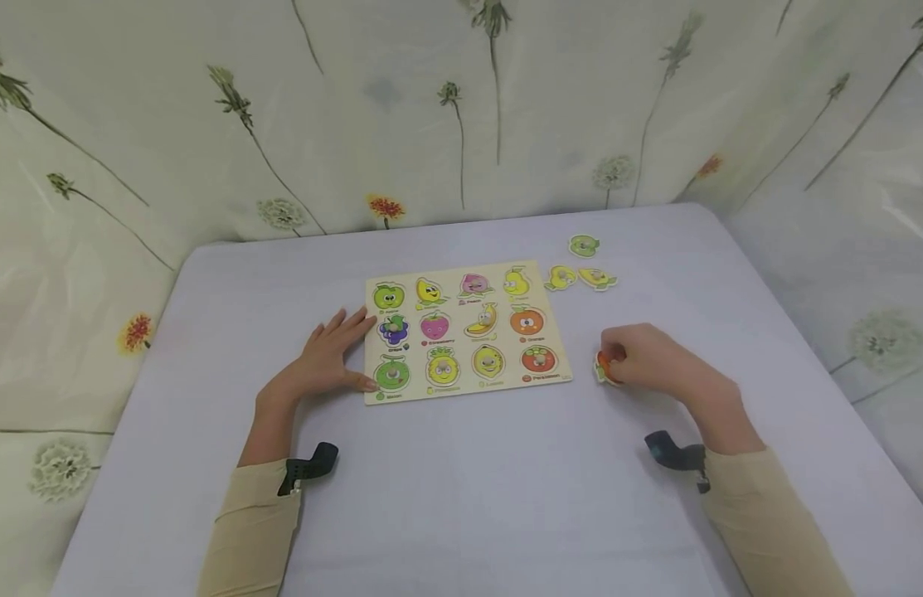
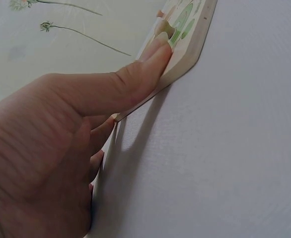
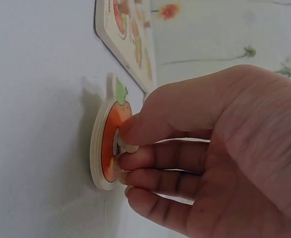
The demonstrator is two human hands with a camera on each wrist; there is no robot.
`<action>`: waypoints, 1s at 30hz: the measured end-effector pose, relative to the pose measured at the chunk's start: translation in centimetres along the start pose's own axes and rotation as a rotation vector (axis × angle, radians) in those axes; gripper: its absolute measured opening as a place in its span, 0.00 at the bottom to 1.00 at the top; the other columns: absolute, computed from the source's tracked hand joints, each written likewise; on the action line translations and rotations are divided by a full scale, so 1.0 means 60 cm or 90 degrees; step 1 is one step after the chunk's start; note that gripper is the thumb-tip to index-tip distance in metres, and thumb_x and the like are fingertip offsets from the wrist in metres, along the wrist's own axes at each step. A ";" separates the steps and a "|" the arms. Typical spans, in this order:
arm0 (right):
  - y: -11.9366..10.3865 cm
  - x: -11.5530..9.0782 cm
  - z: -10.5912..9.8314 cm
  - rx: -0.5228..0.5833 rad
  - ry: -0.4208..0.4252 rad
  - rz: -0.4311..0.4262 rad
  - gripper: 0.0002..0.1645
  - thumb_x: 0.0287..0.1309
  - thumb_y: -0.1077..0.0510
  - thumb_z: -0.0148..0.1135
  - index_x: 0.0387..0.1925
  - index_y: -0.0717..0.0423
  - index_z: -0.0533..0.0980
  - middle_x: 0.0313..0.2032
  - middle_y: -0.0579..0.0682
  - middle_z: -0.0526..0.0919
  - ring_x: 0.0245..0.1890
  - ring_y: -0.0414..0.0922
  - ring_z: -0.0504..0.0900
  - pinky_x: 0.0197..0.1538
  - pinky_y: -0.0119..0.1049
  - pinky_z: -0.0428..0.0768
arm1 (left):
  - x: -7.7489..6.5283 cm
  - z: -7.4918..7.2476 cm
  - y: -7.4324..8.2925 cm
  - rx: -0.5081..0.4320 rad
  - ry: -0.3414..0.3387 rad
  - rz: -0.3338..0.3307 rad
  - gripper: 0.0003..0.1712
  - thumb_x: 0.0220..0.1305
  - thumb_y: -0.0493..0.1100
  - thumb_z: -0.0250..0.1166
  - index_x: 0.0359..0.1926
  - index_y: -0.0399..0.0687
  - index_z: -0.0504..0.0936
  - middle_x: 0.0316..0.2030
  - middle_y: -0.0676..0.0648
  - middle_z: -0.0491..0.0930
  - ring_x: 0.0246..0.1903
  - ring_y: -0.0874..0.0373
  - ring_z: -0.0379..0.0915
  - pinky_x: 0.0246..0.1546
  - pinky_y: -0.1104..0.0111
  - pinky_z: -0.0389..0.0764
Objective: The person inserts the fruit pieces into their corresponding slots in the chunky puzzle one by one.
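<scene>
A wooden fruit puzzle board (image 1: 461,385) lies at the middle of the table. My left hand (image 1: 323,361) rests at its left edge, fingers spread. In the left wrist view the thumb (image 2: 140,84) lies over the board's corner (image 2: 185,64), close to a peg. To the right of the board, my right hand (image 1: 651,361) pinches an orange puzzle piece with a green leaf (image 3: 116,116) by its peg. The right wrist view shows this piece tilted, close to the white tabletop, with thumb and fingertips on the peg.
Beyond the right hand lie loose puzzle pieces: a green one (image 1: 584,245), a yellow one (image 1: 561,278) and another yellow one with green leaves (image 1: 598,279). A flowered curtain (image 1: 401,124) hangs behind the white-covered table (image 1: 461,497).
</scene>
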State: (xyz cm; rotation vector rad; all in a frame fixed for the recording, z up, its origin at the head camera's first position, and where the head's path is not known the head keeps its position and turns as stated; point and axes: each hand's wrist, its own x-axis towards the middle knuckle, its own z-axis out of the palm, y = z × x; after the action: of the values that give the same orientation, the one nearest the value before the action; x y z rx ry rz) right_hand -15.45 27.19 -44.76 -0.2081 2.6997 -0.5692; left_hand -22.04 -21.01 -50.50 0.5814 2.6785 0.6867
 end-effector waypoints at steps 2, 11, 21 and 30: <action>-0.002 0.004 0.001 -0.001 0.004 -0.001 0.06 0.49 0.66 0.56 0.28 0.52 0.75 0.25 0.48 0.75 0.27 0.45 0.71 0.28 0.35 0.67 | -0.001 -0.001 0.001 -0.002 0.000 -0.002 0.66 0.42 0.65 0.77 0.79 0.58 0.51 0.80 0.52 0.42 0.80 0.45 0.26 0.78 0.44 0.31; -0.015 0.021 0.005 -0.007 0.016 -0.016 0.05 0.52 0.63 0.58 0.30 0.51 0.76 0.27 0.48 0.77 0.29 0.45 0.73 0.30 0.35 0.69 | -0.004 -0.004 0.005 -0.014 0.001 0.001 0.67 0.42 0.63 0.78 0.79 0.57 0.52 0.80 0.50 0.43 0.80 0.43 0.27 0.77 0.42 0.30; -0.024 0.045 0.011 -0.003 0.021 -0.014 0.01 0.56 0.58 0.61 0.30 0.51 0.76 0.25 0.48 0.76 0.27 0.45 0.73 0.29 0.35 0.70 | -0.007 -0.004 0.006 -0.018 0.001 0.005 0.67 0.41 0.63 0.79 0.78 0.57 0.53 0.80 0.50 0.43 0.80 0.43 0.26 0.77 0.42 0.30; -0.037 0.056 0.010 -0.001 0.024 -0.033 0.02 0.55 0.58 0.61 0.29 0.49 0.75 0.24 0.48 0.76 0.28 0.45 0.73 0.30 0.36 0.69 | -0.007 -0.007 0.012 -0.018 0.004 0.011 0.67 0.41 0.63 0.79 0.78 0.56 0.53 0.80 0.49 0.44 0.80 0.42 0.27 0.77 0.41 0.32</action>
State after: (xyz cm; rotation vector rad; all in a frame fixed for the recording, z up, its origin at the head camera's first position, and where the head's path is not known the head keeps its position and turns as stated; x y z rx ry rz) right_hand -18.18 24.24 -45.43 -0.2703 2.7383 -0.5908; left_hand -21.63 -20.79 -49.67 0.5963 2.6673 0.7315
